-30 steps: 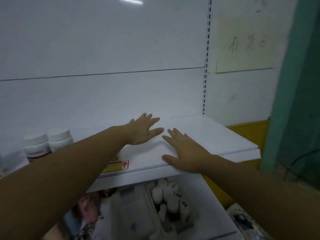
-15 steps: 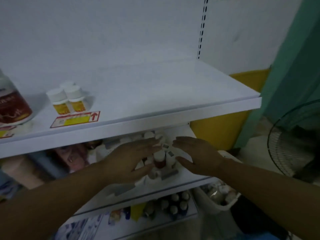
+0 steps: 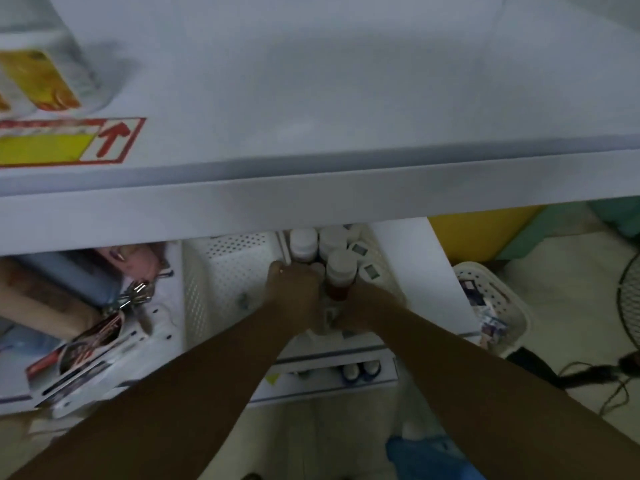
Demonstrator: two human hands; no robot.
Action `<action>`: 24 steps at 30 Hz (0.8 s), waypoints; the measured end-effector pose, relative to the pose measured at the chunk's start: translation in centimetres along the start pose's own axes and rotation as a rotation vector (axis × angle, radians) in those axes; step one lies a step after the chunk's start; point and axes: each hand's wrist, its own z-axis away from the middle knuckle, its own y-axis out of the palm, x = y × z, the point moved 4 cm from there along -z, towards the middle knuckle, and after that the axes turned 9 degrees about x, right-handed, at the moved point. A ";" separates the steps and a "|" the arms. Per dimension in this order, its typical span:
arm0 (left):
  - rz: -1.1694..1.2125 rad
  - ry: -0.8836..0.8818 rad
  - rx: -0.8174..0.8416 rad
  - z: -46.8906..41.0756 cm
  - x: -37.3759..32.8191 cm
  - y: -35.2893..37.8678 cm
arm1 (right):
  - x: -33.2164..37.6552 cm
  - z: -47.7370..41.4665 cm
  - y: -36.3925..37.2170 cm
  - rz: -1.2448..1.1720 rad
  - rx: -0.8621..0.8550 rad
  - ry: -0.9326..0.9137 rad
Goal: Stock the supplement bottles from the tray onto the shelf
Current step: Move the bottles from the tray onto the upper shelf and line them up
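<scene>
A white perforated tray point(image 3: 225, 271) sits on the lower shelf, with several white-capped supplement bottles point(image 3: 304, 242) packed into its right end. Both my hands are down in that cluster. My left hand point(image 3: 294, 296) is curled over the bottles at the near left; its fingertips are hidden, so its grip is unclear. My right hand point(image 3: 367, 306) wraps the base of a red-brown supplement bottle point(image 3: 341, 273) that stands higher than the others. The upper white shelf point(image 3: 329, 116) spreads above the tray and hides the tray's far side.
Yellow-labelled bottles point(image 3: 38, 81) and a red-and-yellow price label point(image 3: 69, 143) are at the upper shelf's left. Packaged goods point(image 3: 69, 299) lie left of the tray. A white basket point(image 3: 491, 299) and a fan point(image 3: 630, 306) stand on the right; more bottles point(image 3: 360, 370) are on the shelf below.
My hands left the upper shelf, dropped to the tray below and closed in among the bottles. The view tilted down and moved closer.
</scene>
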 end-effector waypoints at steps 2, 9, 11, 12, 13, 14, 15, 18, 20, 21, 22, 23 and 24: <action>-0.027 -0.065 -0.027 -1.0 -0.3 0.6 | -0.1 -1.4 0.4 0.014 0.079 0.025; 0.019 -0.065 -0.098 -2.2 -0.5 1.6 | -0.2 -3.5 1.7 0.006 0.213 -0.011; -0.008 -0.112 -0.112 -2.4 -1.0 1.2 | -0.4 -3.6 1.8 -0.010 0.192 -0.033; -0.004 -0.133 -0.122 -2.5 -1.1 1.1 | -0.5 -3.6 1.8 -0.036 0.170 -0.040; 0.015 -0.148 -0.126 -2.6 -1.2 1.1 | -0.6 -3.4 1.7 -0.058 0.141 -0.050; 0.045 -0.156 -0.131 -2.7 -1.2 1.2 | -0.6 -3.3 1.5 -0.076 0.113 -0.064; 0.085 -0.153 -0.133 -2.6 -1.0 1.2 | -0.6 -2.9 1.3 -0.087 0.086 -0.082; 0.302 -0.057 -0.139 -2.4 -0.3 1.1 | -0.3 -1.4 0.3 -0.114 -0.021 -0.153; 0.494 0.029 -0.171 -1.3 0.1 -0.1 | -0.1 0.6 -0.6 -0.183 -0.116 -0.163; 0.662 0.064 -0.241 -0.3 0.5 -1.1 | 0.1 1.8 -1.0 -0.224 -0.157 -0.169; 0.866 0.108 -0.303 1.0 0.9 -2.2 | 0.4 3.0 -1.2 -0.270 -0.181 -0.189; 1.060 0.136 -0.363 2.4 1.3 -3.2 | 0.8 4.3 -1.4 -0.354 -0.185 -0.222; 1.243 0.131 -0.399 4.0 1.7 -4.1 | 1.2 5.6 -1.6 -0.473 -0.176 -0.270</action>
